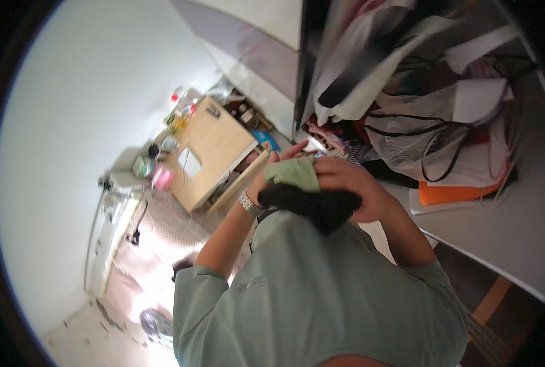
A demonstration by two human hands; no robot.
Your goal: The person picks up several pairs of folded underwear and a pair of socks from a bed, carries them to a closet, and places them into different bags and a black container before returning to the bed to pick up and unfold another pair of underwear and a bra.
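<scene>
Before my chest, a small folded cloth item, light green (pixel 293 173) above and black (pixel 311 202) below, lies between my two hands. Its exact kind cannot be told. My left hand (pixel 259 182), with a metal-banded wristwatch (pixel 250 203) at the wrist, supports the left side; its fingers reach out behind the green part. My right hand (pixel 357 183) grips the right side, with its fingers over the edge of the green part. The black part looks slightly blurred and hides some of both palms.
At right, an open wardrobe holds hanging clothes (pixel 368 78), a sheer bag (pixel 405 137) with black cords and an orange item (pixel 446 193) on a pale shelf (pixel 488 234). At left stand a wooden desk (pixel 222 133) with an open drawer, a bed (pixel 162 238) and a fan (pixel 155 323).
</scene>
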